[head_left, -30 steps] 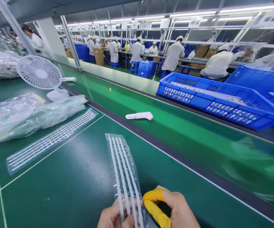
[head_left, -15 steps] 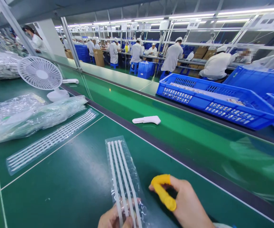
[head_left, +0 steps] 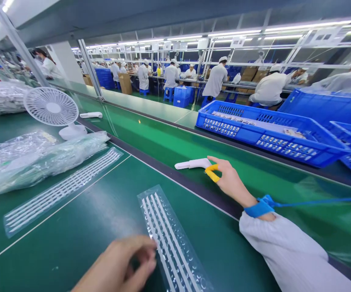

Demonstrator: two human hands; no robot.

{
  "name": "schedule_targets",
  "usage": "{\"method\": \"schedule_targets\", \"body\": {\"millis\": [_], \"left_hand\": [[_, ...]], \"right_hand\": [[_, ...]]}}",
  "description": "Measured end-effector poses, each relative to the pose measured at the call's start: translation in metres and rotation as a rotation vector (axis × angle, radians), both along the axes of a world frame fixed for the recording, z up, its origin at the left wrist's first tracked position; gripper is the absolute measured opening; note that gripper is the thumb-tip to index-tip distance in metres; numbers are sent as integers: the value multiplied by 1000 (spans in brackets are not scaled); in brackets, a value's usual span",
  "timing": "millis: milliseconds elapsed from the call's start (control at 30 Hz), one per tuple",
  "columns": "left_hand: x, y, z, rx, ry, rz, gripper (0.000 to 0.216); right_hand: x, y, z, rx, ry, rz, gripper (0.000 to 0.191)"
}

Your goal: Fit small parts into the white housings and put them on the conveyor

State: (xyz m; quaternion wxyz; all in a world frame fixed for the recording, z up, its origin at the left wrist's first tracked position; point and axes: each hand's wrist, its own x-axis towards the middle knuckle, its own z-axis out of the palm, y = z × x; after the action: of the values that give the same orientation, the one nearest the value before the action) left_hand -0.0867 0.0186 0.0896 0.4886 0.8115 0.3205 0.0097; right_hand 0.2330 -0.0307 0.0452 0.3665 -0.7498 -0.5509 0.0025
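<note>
My right hand, with yellow finger cots on it and a blue wrist strap behind it, reaches over the green belt. Its fingers close around the right end of a white plastic handle-shaped part. A clear plastic sheet with several white strips lies at the front of the dark green table. Beside that sheet's left edge is my left hand, fingers loosely curled with a gap between thumb and index finger. The index fingertip is close to the edge; whether it touches, I cannot tell.
Another sheet of white strips lies at left, near plastic bags and a white fan. A second white part sits behind the fan. Blue crates stand beyond the belt. Several people in white work farther back.
My right hand has moved forward from beside the strip sheet to the white part and taken hold of its end. My left hand has let go of the strip sheet, which now lies on the table.
</note>
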Motion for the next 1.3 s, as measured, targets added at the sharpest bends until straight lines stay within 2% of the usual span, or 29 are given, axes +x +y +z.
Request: {"method": "schedule_targets", "body": {"millis": [67, 100, 200, 267, 333, 433, 567, 667, 800, 900, 967, 1100, 1167, 1300], "left_hand": [[34, 22, 0, 343, 30, -132, 22], [55, 32, -1, 414, 24, -121, 24], [117, 56, -10, 552, 24, -72, 42], [148, 64, -19, 625, 33, -52, 43], [167, 67, -29, 668, 31, -62, 36], [176, 68, -39, 680, -8, -113, 25], [174, 69, -43, 634, -116, -143, 15], [164, 65, -36, 577, -217, -123, 12], [127, 48, -17, 482, -322, -99, 22], [91, 32, -8, 397, -324, -109, 27], [71, 23, -8, 376, -286, -109, 26], [53, 6, -12, 406, -268, -141, 29], [49, 0, -13, 424, -294, -168, 33], [46, -9, -10, 426, -350, -221, 36]], "right_hand": [[14, 9, -5, -23, 10, -1, 3], [19, 13, -7, -35, 21, 3, 4], [26, 15, -13, -61, 75, 20, 11], [27, 11, -17, -57, 123, 26, 12], [27, 4, -20, -38, 174, 29, 12], [23, -9, -22, 12, 257, 22, 15], [9, -24, -15, 64, 362, 19, 23], [-5, -37, -5, 81, 407, 24, 26], [-23, -65, 9, 144, 393, -26, 20], [-41, -87, 19, 176, 269, -14, 9], [-55, -98, 24, 124, 140, 57, 12], [-78, -109, 26, -112, -115, 167, 28], [-84, -113, 23, -223, -181, 156, 31], [-90, -119, 12, -383, -179, 29, 30]]}}
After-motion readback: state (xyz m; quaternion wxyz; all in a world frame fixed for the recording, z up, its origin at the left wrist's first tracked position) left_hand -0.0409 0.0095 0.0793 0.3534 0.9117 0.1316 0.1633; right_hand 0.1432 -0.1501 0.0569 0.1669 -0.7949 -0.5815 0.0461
